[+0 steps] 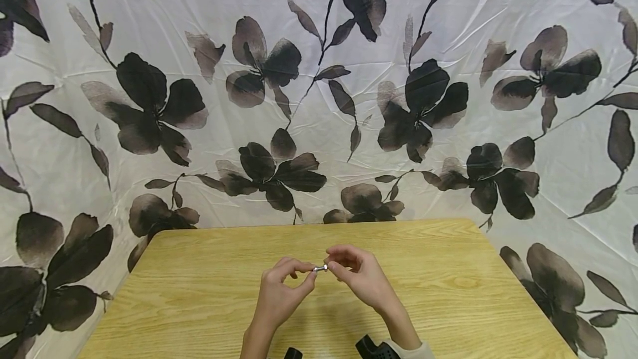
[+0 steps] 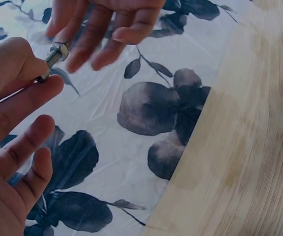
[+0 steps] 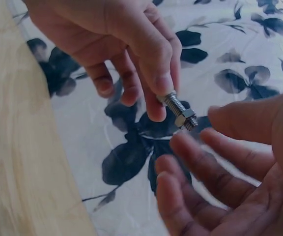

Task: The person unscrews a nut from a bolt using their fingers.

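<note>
A small silver bolt (image 1: pixel 320 267) with a nut (image 3: pixel 186 118) threaded near its tip is held in the air above the wooden table (image 1: pixel 199 292). My left hand (image 1: pixel 308 273) pinches the bolt's head end between thumb and forefinger, as the left wrist view (image 2: pixel 53 56) and the right wrist view (image 3: pixel 173 104) both show. My right hand (image 1: pixel 333 265) is at the nut end. In the right wrist view its thumb and fingers (image 3: pixel 195 147) are spread loosely around the nut, not closed on it.
A light wooden table fills the lower middle, with its far edge (image 1: pixel 319 223) against a white cloth with dark flowers (image 1: pixel 319 98). Black wrist-worn devices (image 1: pixel 376 348) show at the bottom edge.
</note>
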`<state>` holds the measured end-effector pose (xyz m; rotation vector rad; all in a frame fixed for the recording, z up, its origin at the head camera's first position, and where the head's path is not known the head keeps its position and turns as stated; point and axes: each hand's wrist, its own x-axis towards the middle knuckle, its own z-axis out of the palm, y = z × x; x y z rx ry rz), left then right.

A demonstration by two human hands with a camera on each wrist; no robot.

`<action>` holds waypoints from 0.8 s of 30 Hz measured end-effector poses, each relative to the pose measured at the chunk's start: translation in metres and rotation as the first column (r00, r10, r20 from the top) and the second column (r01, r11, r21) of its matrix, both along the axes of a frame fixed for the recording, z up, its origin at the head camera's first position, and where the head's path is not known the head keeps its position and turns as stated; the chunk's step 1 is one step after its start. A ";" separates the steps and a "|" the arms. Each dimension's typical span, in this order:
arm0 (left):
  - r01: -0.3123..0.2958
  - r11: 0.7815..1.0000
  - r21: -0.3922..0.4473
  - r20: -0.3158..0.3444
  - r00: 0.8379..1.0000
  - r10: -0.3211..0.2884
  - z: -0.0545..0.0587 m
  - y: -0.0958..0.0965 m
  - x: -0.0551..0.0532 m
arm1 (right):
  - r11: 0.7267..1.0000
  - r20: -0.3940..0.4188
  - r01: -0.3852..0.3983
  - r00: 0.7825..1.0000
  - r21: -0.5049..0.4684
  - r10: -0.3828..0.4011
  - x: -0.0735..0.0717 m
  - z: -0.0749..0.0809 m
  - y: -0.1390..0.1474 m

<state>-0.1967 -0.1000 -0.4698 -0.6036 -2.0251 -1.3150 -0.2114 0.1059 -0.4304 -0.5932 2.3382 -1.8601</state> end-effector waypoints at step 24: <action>0.026 1.000 0.000 0.001 1.000 -0.026 -0.001 0.000 0.001 | 1.000 0.016 -0.023 1.000 0.011 0.023 0.000 0.000 0.002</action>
